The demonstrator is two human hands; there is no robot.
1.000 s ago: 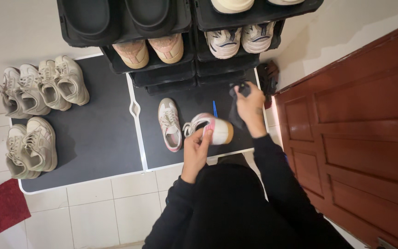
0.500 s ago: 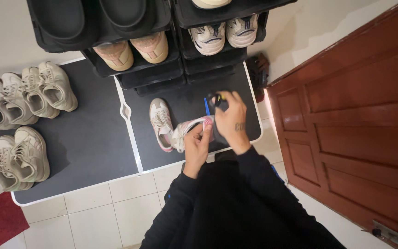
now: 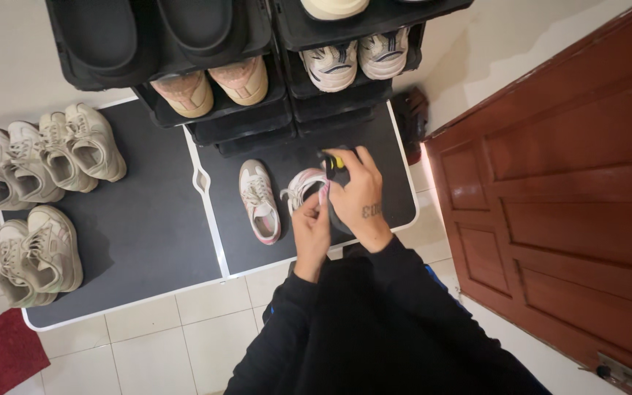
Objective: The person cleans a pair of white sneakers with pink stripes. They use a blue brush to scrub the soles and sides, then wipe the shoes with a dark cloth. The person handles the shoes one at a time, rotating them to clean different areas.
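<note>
Left hand (image 3: 311,227) grip closed on pink-white sneaker (image 3: 303,187), steadying it; right hand (image 3: 358,196) grip clasping dark cloth (image 3: 339,218) against it.

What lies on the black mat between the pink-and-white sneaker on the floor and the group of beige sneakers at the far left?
In the head view, only bare black mat and its white seam separate the pink-and-white sneaker from the beige sneakers.

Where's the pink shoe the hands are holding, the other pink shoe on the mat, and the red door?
Held pink shoe (image 3: 303,184): head view, on its laced top.
Pink shoe on mat (image 3: 259,200): head view, mid-upper.
Red door (image 3: 565,183): head view, on a panel.
</note>
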